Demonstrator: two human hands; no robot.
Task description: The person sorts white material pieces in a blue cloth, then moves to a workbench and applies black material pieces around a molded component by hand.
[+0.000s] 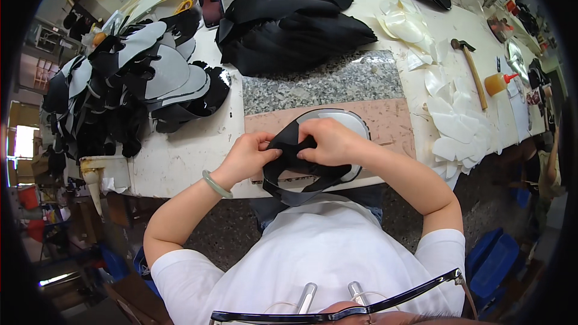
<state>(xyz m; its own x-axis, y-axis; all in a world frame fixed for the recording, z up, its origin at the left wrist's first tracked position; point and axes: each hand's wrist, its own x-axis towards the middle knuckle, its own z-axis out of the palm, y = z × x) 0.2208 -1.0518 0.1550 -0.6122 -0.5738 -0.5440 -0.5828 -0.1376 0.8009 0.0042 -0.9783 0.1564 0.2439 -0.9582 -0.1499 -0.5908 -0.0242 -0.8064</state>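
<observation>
A black shoe upper (288, 157) with a pale grey inner layer lies in front of me, over the near edge of a pinkish board (391, 121). It curves in a loop, and a black band of it hangs toward my lap. My left hand (248, 155) pinches its left edge between thumb and fingers. From the right, my right hand (328, 140) has its fingers curled down on the black material, gripping it close to the left hand. The grey layer (356, 121) shows beyond my right hand. Part of the upper is hidden under both hands.
Behind the board lies a speckled stone slab (325, 84), with heaped black fabric (289, 27) beyond. Black-and-grey cut pieces (171, 72) pile up left, near a phone (209, 3). White pieces (454, 120), a hammer (474, 75) and a glue bottle (497, 84) lie right.
</observation>
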